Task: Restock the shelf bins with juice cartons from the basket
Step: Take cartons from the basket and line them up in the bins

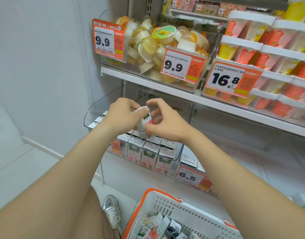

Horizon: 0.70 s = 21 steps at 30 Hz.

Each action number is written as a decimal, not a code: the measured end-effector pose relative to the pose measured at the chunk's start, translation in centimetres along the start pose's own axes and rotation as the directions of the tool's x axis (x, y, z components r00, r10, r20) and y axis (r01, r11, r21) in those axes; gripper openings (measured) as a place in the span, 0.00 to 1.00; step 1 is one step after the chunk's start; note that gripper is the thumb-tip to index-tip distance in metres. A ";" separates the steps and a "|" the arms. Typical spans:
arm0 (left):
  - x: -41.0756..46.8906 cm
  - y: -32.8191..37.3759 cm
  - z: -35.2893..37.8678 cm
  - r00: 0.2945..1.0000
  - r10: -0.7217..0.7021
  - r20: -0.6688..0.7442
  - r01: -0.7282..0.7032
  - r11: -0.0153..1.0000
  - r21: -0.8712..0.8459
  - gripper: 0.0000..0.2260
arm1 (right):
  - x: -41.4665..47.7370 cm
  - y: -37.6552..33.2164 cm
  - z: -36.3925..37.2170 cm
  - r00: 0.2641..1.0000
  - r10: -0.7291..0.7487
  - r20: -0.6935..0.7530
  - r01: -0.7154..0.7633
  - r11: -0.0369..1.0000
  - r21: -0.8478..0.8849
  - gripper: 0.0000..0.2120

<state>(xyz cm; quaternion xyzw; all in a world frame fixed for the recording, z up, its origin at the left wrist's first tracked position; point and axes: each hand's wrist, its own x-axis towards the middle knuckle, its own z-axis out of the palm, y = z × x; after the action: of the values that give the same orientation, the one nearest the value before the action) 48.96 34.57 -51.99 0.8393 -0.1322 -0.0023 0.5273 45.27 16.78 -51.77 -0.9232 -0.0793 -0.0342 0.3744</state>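
Both hands meet at mid-frame over the lower shelf. The left hand grips a carton by its top, fingers curled over it and the thumb across the upper edge. The right hand pinches the same carton lower down, its thumb on the lower face and the other fingers bent behind; the forefinger arches above without clearly touching. The carton is tilted, top to the left, and is held in the air just above a clear bin at the left end of the lower shelf.

In the bin, more cartons, the stock, stand upright in tight rows, white tops up, green and red fronts towards the aisle. Just right of it, a second bin carries a 6.5 tag.

Below the arms sits a white basket with an orange rim, holding loose cartons that lie at all angles. A silver shoe is on the floor just left of it.

On the upper shelf, a clear box of jelly cups bears two 9.9 tags; stacked tubs to its right have a 16.8 tag
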 end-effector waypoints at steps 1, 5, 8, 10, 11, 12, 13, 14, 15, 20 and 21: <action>-0.3 0.4 0.1 0.999 -0.028 0.024 0.030 0.996 -0.083 0.13 | -0.7 -0.5 -0.1 0.999 -0.024 -0.021 0.024 1.000 -0.015 0.33; -1.3 2.1 0.2 0.978 -0.063 0.197 0.123 0.944 -0.306 0.20 | -2.2 -0.8 -1.2 0.998 0.025 -0.062 -0.025 1.000 -0.003 0.31; -1.1 2.2 0.2 0.948 -0.083 0.307 0.158 0.961 -0.228 0.16 | -2.8 -0.3 -2.3 0.995 0.095 -0.022 -0.093 0.993 0.078 0.19; -1.0 2.0 0.6 0.945 -0.065 0.320 0.119 0.981 -0.153 0.13 | -3.2 0.0 -2.8 0.992 0.120 -0.033 -0.114 0.980 0.161 0.14; -0.9 2.0 0.8 0.951 -0.044 0.306 0.081 0.990 -0.111 0.13 | -3.2 0.2 -2.9 0.991 0.123 -0.062 -0.114 0.986 0.121 0.14; -0.8 1.9 1.1 0.961 -0.023 0.275 0.046 0.996 -0.077 0.15 | -3.1 0.4 -2.9 0.988 0.117 -0.101 -0.114 0.993 0.040 0.14; -0.6 1.7 1.3 0.973 -0.008 0.229 0.021 0.998 -0.055 0.15 | -3.1 0.7 -2.9 0.984 0.098 -0.147 -0.106 0.993 -0.047 0.13; -0.4 1.5 1.5 0.985 0.007 0.175 -0.002 1.000 -0.028 0.15 | -2.8 1.1 -2.8 0.978 0.074 -0.197 -0.098 0.988 -0.119 0.12; -0.1 1.2 1.6 0.992 0.026 0.121 -0.029 0.999 0.027 0.15 | -2.6 1.5 -2.7 0.970 0.049 -0.240 -0.093 0.980 -0.175 0.11; 0.8 -0.1 2.4 0.974 0.043 0.223 -0.135 0.898 0.419 0.23 | -1.4 2.4 -2.4 0.974 -0.034 -0.223 -0.104 0.810 -0.577 0.14; 1.0 -0.4 2.7 0.955 0.009 0.298 -0.157 0.866 0.474 0.26 | -1.1 2.4 -2.3 0.984 -0.015 -0.179 -0.107 0.752 -0.650 0.12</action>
<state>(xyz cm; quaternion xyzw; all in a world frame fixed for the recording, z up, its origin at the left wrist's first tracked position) 49.65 32.11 -53.42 0.9300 -0.2394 -0.0667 0.2708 44.60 13.30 -51.87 -0.9909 -0.0064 -0.1306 0.0322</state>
